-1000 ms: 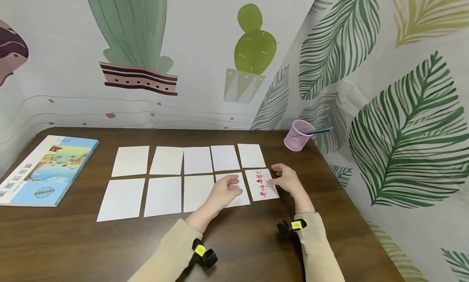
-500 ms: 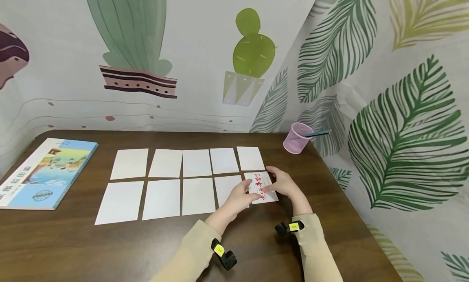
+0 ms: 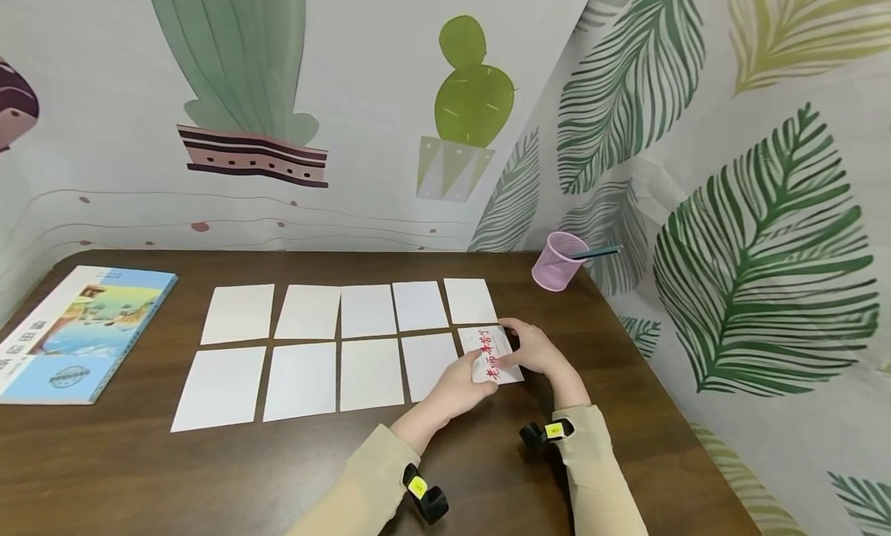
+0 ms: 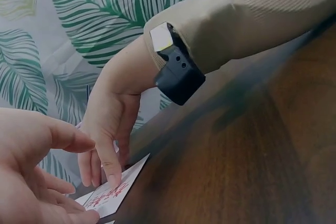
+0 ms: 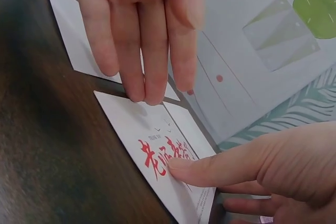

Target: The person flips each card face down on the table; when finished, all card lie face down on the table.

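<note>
A white card [image 3: 490,339] with red handwritten-style characters lies at the right end of the front row. My right hand [image 3: 537,352] holds it at its right side; in the right wrist view the thumb presses on the printed face [image 5: 152,135], with the other fingers beyond the far edge. Reaching in from the left, my left hand [image 3: 455,387] has its fingertips at the card's left edge. Those fingers are nearly straight and its thumb stands apart from the card, as the right wrist view shows. Several blank white cards [image 3: 372,373] lie in two rows to the left.
A book [image 3: 90,319] with a blue picture cover lies at the table's left. At the back right, a pink mesh pen cup [image 3: 555,264] holds dark pens, near the leaf-patterned wall covering [image 3: 780,250]. Brown tabletop [image 3: 174,482] spreads in front of the cards.
My left hand has moved right, from over the neighbouring blank card to the printed card's left edge. My right hand has stayed at that card's right side. The head view has shifted slightly.
</note>
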